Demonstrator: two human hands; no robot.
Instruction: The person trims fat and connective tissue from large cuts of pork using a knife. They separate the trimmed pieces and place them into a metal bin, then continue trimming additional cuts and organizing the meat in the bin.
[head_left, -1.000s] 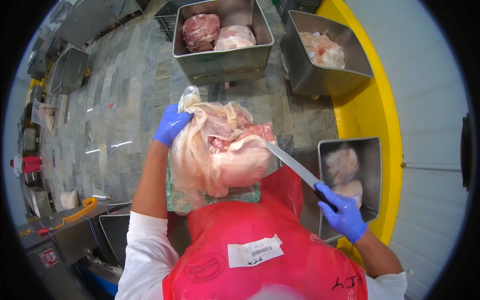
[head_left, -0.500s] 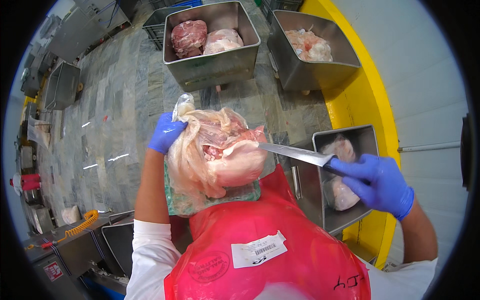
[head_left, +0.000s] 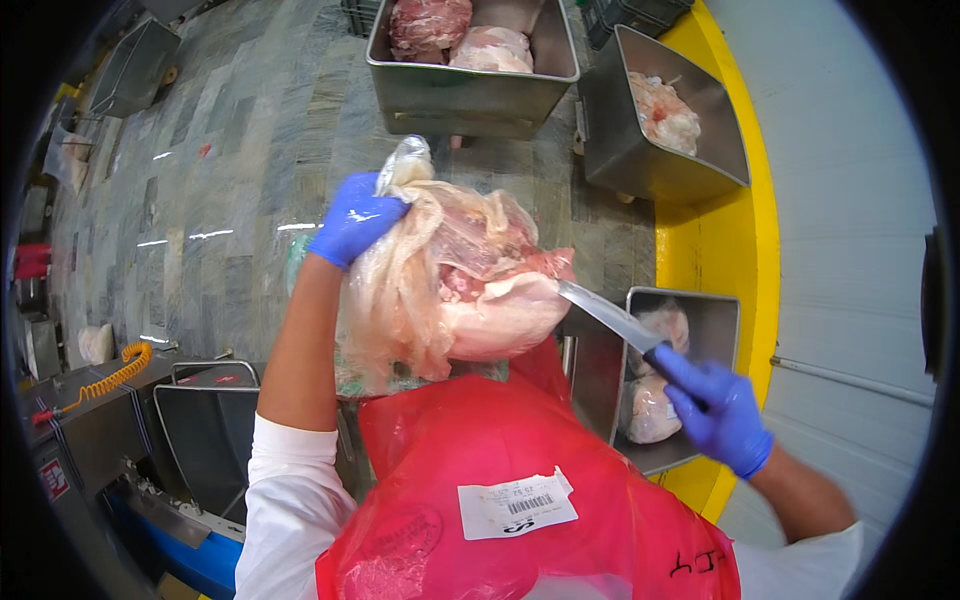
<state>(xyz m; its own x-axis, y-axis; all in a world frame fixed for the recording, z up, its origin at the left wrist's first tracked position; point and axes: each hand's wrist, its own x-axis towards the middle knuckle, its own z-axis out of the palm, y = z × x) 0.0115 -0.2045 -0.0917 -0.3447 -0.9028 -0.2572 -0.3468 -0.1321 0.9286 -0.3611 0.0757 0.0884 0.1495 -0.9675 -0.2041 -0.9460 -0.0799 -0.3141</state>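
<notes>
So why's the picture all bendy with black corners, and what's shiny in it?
In the head view, the fisheye lens bows the yellow barrier and leaves black corners; also in the head view, glare makes white streaks on the floor, and highlights gleam on clear plastic by the left hand.

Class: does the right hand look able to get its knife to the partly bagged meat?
Probably yes: the right hand holds the knife beside bare meat; the plastic bunches to the left.

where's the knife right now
In the head view, the knife is right of centre, its handle in the gloved right hand and its blade tip by the right edge of the large cut of meat.
</notes>
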